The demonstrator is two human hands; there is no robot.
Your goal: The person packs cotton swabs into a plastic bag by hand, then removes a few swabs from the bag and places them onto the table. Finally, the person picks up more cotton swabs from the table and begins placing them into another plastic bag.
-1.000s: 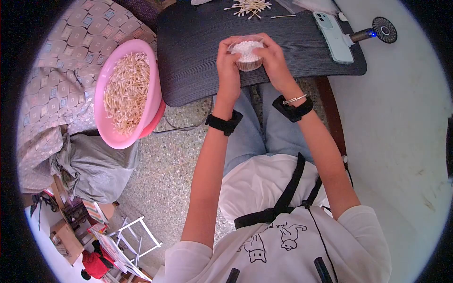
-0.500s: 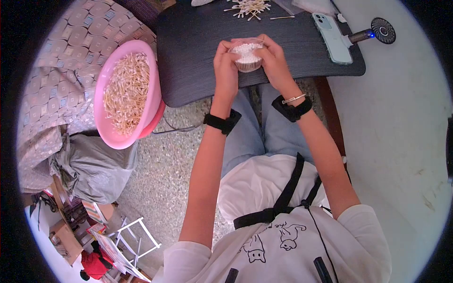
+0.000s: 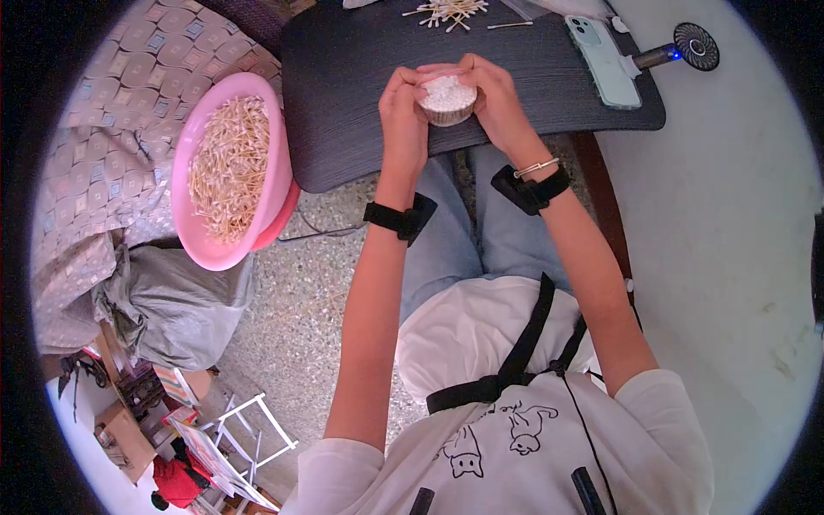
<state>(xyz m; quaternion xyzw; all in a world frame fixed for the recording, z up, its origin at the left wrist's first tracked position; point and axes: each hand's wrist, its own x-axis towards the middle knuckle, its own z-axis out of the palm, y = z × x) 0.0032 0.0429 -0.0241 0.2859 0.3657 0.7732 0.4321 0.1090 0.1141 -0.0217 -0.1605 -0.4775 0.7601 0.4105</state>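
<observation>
Between my two hands, over the dark table (image 3: 343, 112), is a round clear tub of cotton swabs (image 3: 449, 101), packed upright with the white tips on top. My left hand (image 3: 403, 107) wraps its left side, and my right hand (image 3: 496, 99) grips the right side. Fingers of both hands meet behind the far rim, where they partly hide it. A loose pile of cotton swabs (image 3: 451, 12) lies farther back on the table, with a single swab (image 3: 511, 25) to its right.
On the left stands a pink basin (image 3: 182, 184) heaped with cotton swabs. A pale phone (image 3: 605, 64) lies at the table's right, beside a small black fan (image 3: 695, 47). A white wall (image 3: 730, 215) runs along the right. Clear plastic bags sit at the back edge.
Both hands and the tub have shifted very slightly left and up in view. My fingers have moved a little along the rim, and the grip stays.
</observation>
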